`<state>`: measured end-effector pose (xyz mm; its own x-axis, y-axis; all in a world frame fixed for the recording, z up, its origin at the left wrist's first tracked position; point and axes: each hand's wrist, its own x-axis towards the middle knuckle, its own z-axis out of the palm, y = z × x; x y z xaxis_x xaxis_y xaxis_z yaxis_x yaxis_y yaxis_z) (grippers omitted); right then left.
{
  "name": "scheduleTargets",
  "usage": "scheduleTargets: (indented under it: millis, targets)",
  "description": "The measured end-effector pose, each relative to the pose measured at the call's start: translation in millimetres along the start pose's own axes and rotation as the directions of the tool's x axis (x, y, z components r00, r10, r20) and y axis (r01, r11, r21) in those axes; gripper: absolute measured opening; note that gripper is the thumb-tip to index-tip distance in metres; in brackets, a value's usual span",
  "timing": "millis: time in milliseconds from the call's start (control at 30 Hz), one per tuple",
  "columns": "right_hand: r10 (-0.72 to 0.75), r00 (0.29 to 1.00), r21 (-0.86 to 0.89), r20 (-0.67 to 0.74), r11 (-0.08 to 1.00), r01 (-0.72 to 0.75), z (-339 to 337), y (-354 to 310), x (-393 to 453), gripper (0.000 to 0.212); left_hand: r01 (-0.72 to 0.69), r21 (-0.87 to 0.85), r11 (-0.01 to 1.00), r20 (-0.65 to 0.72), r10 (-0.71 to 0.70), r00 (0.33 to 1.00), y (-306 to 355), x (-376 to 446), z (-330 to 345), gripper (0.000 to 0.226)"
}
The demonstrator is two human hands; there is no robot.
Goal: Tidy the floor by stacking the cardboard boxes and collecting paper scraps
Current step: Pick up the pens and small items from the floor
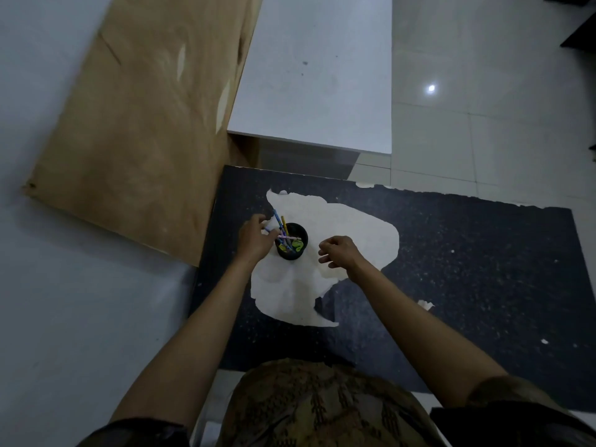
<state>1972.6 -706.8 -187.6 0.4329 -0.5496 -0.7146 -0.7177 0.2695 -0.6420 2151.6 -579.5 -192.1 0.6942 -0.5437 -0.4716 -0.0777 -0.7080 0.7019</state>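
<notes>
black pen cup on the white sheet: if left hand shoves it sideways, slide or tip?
Probably tips. The black cup is narrow, and its pens lean out over the rim toward the left hand, raising the load. It stands on a loose torn white sheet, which may slide or wrinkle with it. It looks light.

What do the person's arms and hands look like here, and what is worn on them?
Both forearms are bare, and neither the left hand nor the right hand wears a glove. No watch, ring or bracelet is visible in this dim light. Dark short sleeves end near the elbows at the bottom corners of the frame, part of a dark top with a brownish pattern across the chest.
</notes>
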Motion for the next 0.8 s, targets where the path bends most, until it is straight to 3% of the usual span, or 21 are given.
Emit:
scheduleTargets:
  millis: [233, 333, 467, 600, 800]
  targets:
    - [0.011, 1.0, -0.026, 0.027, 1.0, -0.01, 8.8, 2.9, -5.3, 0.02, -0.196, 0.02, 0.98, -0.197, 0.196, 0.961, -6.2, -45.9, 3.1, 0.033]
    - [0.005, 0.999, -0.024, 0.043, 1.0, -0.003, 12.5, 2.9, -10.7, 0.022, -0.255, 0.005, 0.967, -0.216, 0.25, 0.944, -6.3, -61.8, 7.9, 0.024]
    - [-0.005, 0.999, -0.021, 0.054, 1.0, 0.006, 16.3, 6.0, -19.7, 0.025, -0.281, 0.015, 0.959, -0.105, 0.281, 0.954, -16.4, -72.9, 19.8, 0.012]
    - [-0.017, 0.998, -0.002, 0.063, 1.0, 0.017, 14.0, 16.6, -28.9, 0.026, -0.179, -0.002, 0.984, 0.082, 0.179, 0.98, -32.5, -79.7, 33.3, 0.014]
    - [-0.018, 0.997, 0.024, 0.069, 1.0, 0.016, 4.3, 37.9, -40.2, 0.027, -0.116, 0.073, 0.991, 0.269, 0.092, 0.959, -49.9, -93.8, 51.5, 0.019]
